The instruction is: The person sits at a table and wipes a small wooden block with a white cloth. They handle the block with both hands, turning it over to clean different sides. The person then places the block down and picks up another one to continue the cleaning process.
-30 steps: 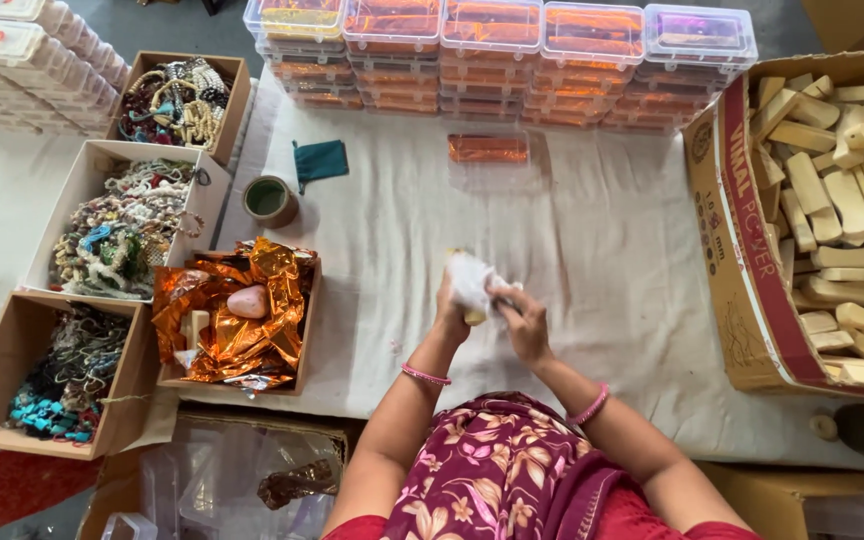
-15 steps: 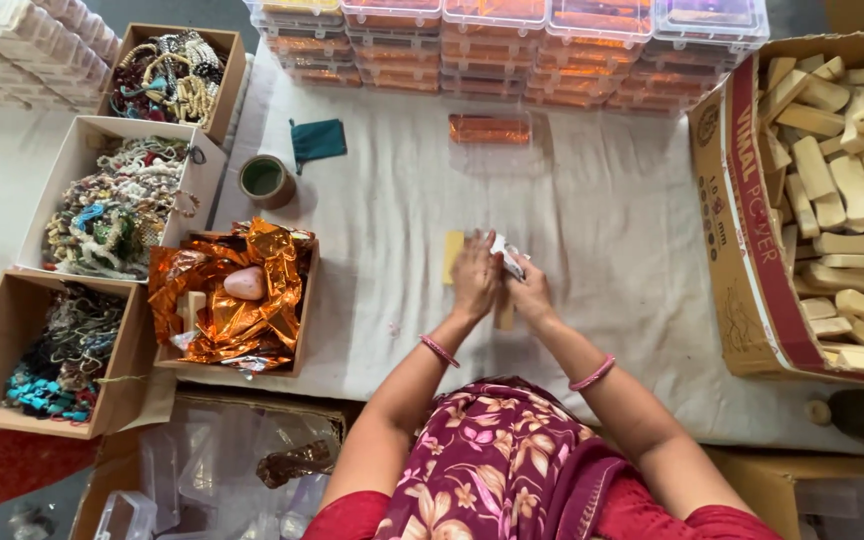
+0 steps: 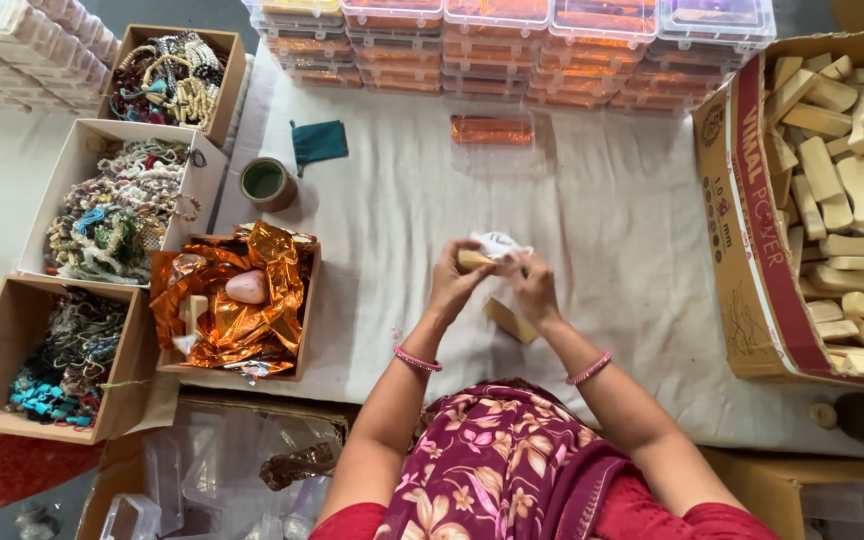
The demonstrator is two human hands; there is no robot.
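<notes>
Head view: both hands meet over the middle of the white cloth-covered counter (image 3: 602,210). The left hand (image 3: 455,283) is closed around a short pale wooden block (image 3: 473,260), whose long axis runs roughly left to right, its near end buried in the fingers. The right hand (image 3: 532,287) pinches a piece of thin white wrapping paper (image 3: 500,243) that sits on the far end of that block, so the paper lies just beyond both hands, on the side away from the person, and touches the block. Both hands are about equally near; the left bears the block, the right works the paper.

Just below the right hand, a second tan wooden piece (image 3: 510,320) lies flat on the cloth, angled diagonally, apart from the fingers.

To the right stands a large cardboard box of pale wooden sticks (image 3: 857,200). To the left, an open box lined with crumpled orange foil (image 3: 232,300) holds a smooth pink stone (image 3: 247,286). Further left are three cardboard boxes of mixed bead strings (image 3: 112,215). A roll of green tape (image 3: 267,183) and a small dark teal pouch (image 3: 319,141) lie near the far left of the cloth. One clear plastic case with orange contents (image 3: 492,130) sits alone before the stacked clear lidded cases (image 3: 512,30) along the far edge.
</notes>
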